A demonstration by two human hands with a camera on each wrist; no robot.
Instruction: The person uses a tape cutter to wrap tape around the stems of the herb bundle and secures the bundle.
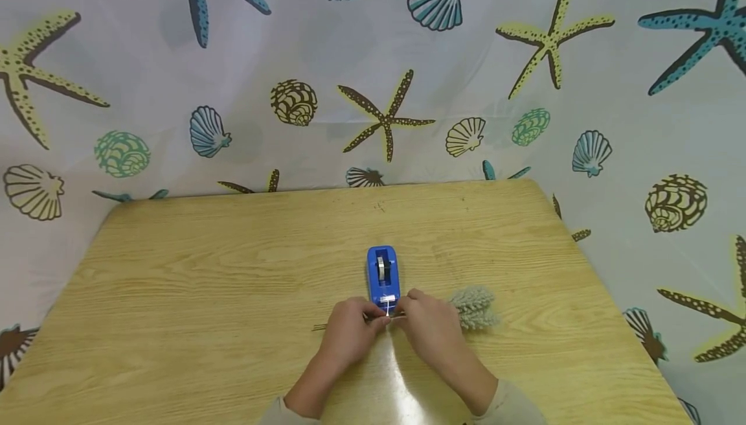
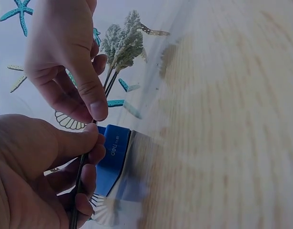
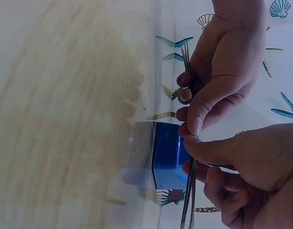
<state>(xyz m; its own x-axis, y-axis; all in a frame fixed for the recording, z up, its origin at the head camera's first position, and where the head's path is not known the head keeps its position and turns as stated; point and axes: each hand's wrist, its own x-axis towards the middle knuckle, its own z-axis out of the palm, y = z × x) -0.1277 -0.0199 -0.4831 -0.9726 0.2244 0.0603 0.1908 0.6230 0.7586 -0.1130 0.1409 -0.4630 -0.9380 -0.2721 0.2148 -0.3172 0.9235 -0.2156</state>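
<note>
Both hands hold a bunch of thin dark stems topped with pale grey-green dried flower heads (image 1: 474, 308). My left hand (image 1: 350, 331) pinches the stems (image 2: 78, 186) between thumb and forefinger, other fingers curled around them. Close beside it, my right hand (image 1: 434, 328) pinches the same stems nearer the flower heads. The two thumbs almost meet in both wrist views. Just beyond the fingertips sits a blue tape dispenser (image 1: 372, 282) with a roll of tape (image 1: 381, 268) in it. A shiny bit shows at its front edge by the stems; whether tape touches them I cannot tell.
The hands work above a light wood-grain table (image 1: 233, 282). Behind and beside it hangs a white cloth (image 1: 245, 75) printed with starfish and shells. A bright reflection lies on the tabletop between the forearms.
</note>
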